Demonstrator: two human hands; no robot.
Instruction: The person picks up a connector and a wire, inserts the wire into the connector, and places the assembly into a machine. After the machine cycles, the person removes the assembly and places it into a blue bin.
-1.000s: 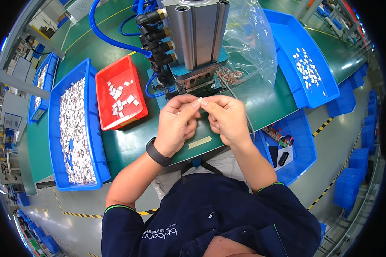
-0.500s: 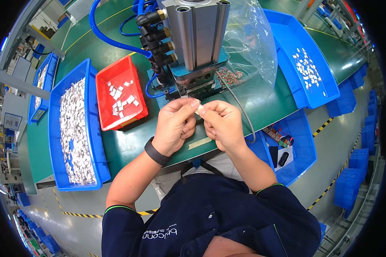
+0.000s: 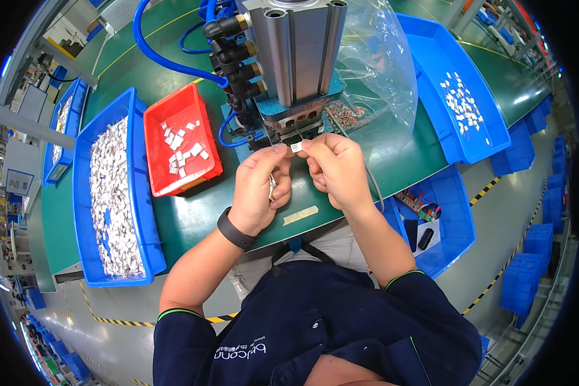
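Note:
A small white connector with thin wire leads pointing away from me is in front of the press's lower jaws. My right hand pinches its right side between thumb and forefinger. The thumb and forefinger of my left hand meet at its left side. More small white pieces show within the curled fingers of my left hand, partly hidden. Just beyond both hands stands the pneumatic press, with a silver cylinder and a teal base.
To the left are a red bin with some white connectors and a blue bin heaped with them. At right, another blue bin holds several. Coloured scraps and a clear plastic bag lie beside the press, near blue air hoses.
Both hands have shifted slightly away from me, toward the press jaws. The connector, mostly covered by fingertips before, now shows between them with its leads toward the jaws.

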